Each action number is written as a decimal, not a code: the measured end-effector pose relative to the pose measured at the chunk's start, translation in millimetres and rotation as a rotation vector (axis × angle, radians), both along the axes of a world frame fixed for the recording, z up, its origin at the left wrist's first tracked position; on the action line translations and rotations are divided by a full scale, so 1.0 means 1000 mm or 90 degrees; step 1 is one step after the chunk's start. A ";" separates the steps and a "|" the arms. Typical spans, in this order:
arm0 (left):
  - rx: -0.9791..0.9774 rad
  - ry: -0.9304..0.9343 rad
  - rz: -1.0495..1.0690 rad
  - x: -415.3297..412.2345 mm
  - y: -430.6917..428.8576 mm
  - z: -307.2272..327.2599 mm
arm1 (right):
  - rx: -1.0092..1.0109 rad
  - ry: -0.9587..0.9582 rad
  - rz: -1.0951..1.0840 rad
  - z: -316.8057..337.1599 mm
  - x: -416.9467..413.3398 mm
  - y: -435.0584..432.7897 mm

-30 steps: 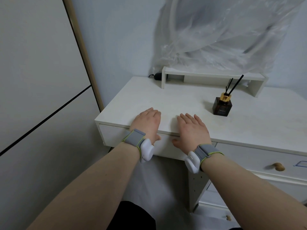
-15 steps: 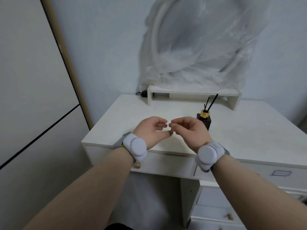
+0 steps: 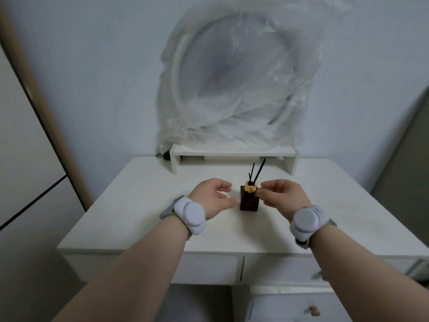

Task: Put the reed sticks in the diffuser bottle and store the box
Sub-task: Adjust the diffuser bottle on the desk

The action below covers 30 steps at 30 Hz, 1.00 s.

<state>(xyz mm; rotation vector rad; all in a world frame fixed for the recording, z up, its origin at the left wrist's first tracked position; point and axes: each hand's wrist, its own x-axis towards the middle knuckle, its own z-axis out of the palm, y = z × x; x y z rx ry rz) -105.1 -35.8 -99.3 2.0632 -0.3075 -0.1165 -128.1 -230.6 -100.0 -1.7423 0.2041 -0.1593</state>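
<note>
A dark brown square diffuser bottle (image 3: 249, 203) with a gold cap stands upright in the middle of the white desk (image 3: 139, 205). Three black reed sticks (image 3: 258, 170) lean out of its neck. My left hand (image 3: 212, 198) hovers just left of the bottle, fingers apart, thumb tip close to the base. My right hand (image 3: 284, 197) is just right of it, fingers loosely curled, fingertips beside the gold cap; I cannot tell whether they touch. Neither hand holds anything. No box is in view.
A low white shelf riser (image 3: 232, 151) stands at the desk's back edge, with a plastic-wrapped round mirror (image 3: 236, 77) leaning on the wall behind. Drawers with a wooden knob (image 3: 313, 310) sit under the desk on the right. A wardrobe panel (image 3: 23, 135) lines the left.
My hands lifted from the desk's front edge, met with fingertips together, then parted and moved forward to either side of the bottle. The camera tilted up and shifted right.
</note>
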 end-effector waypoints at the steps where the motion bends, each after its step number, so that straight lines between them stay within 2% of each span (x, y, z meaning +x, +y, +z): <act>1: 0.016 -0.001 -0.003 0.005 -0.003 -0.003 | -0.018 0.007 -0.001 -0.002 0.003 -0.004; 8: 0.033 0.039 -0.016 0.039 -0.022 -0.024 | -0.167 0.079 0.058 -0.017 0.023 -0.021; 21: 0.020 0.097 -0.066 0.059 -0.029 -0.036 | -0.216 0.108 0.145 -0.025 0.047 -0.021; 30: 0.002 0.067 -0.064 0.067 -0.040 -0.040 | -0.232 0.080 0.147 -0.031 0.054 -0.029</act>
